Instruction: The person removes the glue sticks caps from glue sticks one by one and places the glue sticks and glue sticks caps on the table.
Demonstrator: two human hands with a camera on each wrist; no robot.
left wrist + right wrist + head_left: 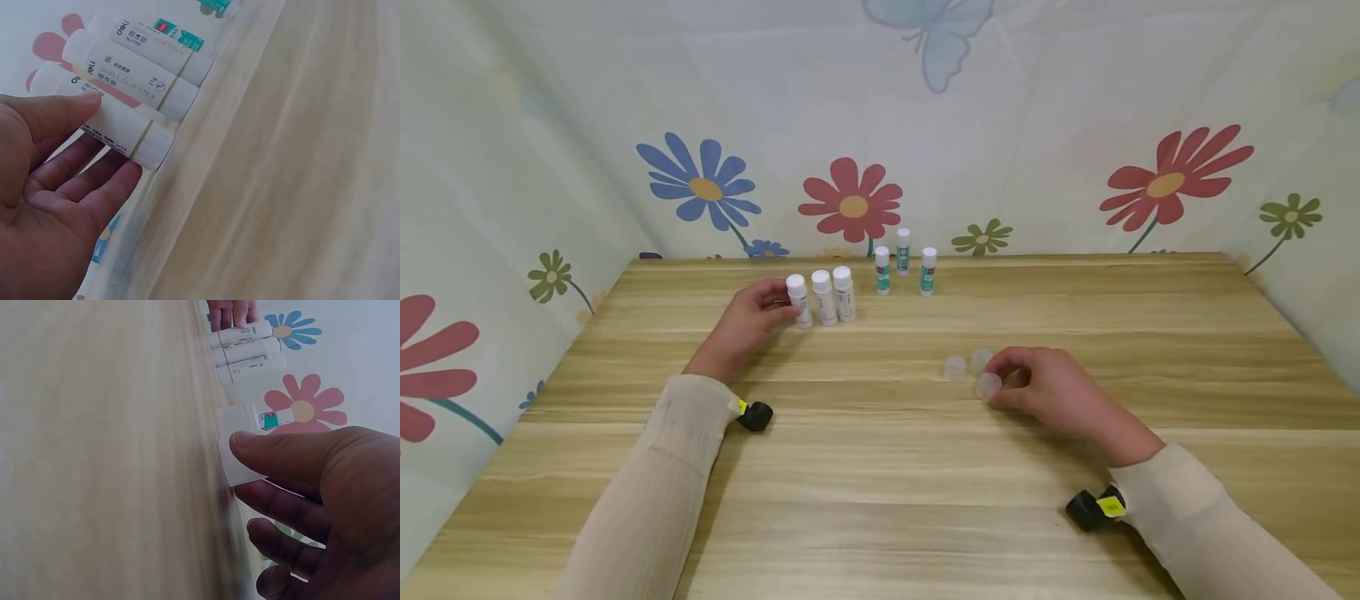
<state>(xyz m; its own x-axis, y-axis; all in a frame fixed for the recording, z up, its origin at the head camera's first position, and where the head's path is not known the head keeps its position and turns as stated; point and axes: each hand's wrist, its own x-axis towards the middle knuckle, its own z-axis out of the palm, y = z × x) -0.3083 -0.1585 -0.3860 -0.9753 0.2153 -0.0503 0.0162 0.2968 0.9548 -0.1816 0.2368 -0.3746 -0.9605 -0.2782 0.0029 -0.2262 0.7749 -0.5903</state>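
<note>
Three white glue sticks stand upright in a row at the left. My left hand (pixel 751 321) is at the leftmost glue stick (pixel 119 119), thumb on its front and fingers behind it. Beside it, the middle glue stick (pixel 134 75) shows printed lettering. On the right, my right hand (pixel 1051 387) pinches a small translucent plastic cup (pixel 237 425) between thumb and index finger, close over the table. Just behind that cup are two more translucent cups, one at the left (pixel 955 368) and one farther back (pixel 981 360).
Three smaller white-and-green glue sticks, including a front left one (pixel 882 273) and a right one (pixel 928 273), stand at the back of the wood-grain table (pixel 865 467). A flower-printed curtain (pixel 1045 150) hangs behind and at both sides.
</note>
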